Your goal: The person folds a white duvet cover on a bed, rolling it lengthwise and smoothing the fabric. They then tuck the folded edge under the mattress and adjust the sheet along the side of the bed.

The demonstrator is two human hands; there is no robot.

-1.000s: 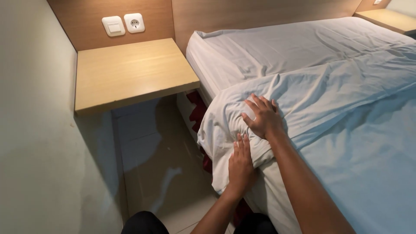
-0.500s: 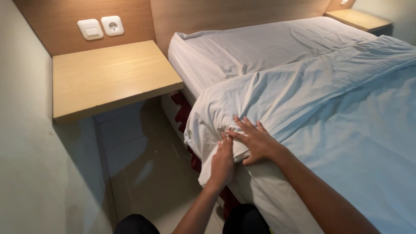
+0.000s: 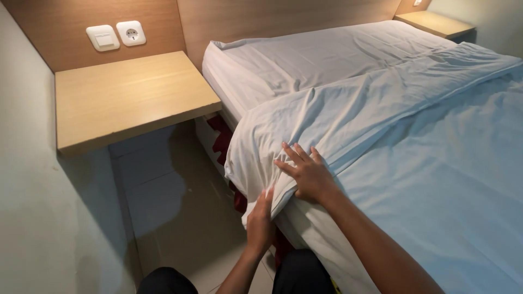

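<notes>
Your right hand [image 3: 308,177] lies flat on the white sheet [image 3: 338,114] at the bed's [image 3: 436,179] near edge, fingers spread. Your left hand [image 3: 260,220] presses the sheet's hanging side just below, fingers together, above the tiled floor [image 3: 174,212], near the wooden shelf [image 3: 131,98]
</notes>
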